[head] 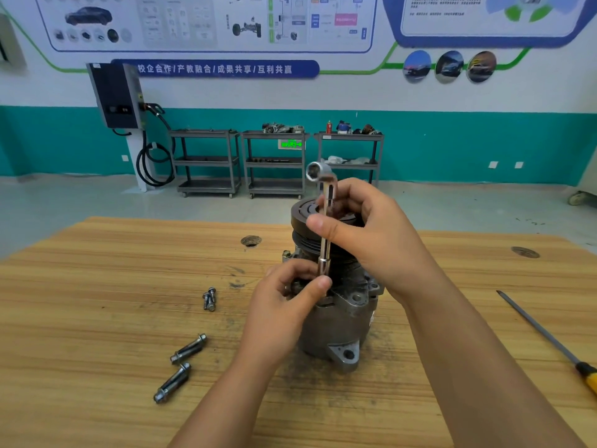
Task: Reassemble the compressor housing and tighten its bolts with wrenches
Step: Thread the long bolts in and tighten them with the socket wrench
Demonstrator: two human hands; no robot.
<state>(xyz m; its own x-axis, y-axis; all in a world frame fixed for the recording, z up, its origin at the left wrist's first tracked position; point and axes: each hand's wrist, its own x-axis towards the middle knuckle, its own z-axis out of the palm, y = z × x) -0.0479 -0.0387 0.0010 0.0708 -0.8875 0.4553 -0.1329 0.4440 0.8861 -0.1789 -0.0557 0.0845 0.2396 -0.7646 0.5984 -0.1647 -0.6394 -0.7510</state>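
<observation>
A grey compressor (339,321) with a black pulley on its far end lies on the wooden table (97,302). A shiny L-shaped socket wrench (325,221) stands upright over the housing, its lower socket end down at the casing. My right hand (365,234) grips the wrench shaft near its middle. My left hand (284,305) pinches the lower socket end with thumb and fingers, against the compressor top. The bolt under the socket is hidden.
Two small bolts (209,299) lie left of the compressor, and two long bolts (189,349) (172,383) lie nearer the front left. A yellow-handled screwdriver (549,337) lies at the right edge. Shelving carts stand by the far wall.
</observation>
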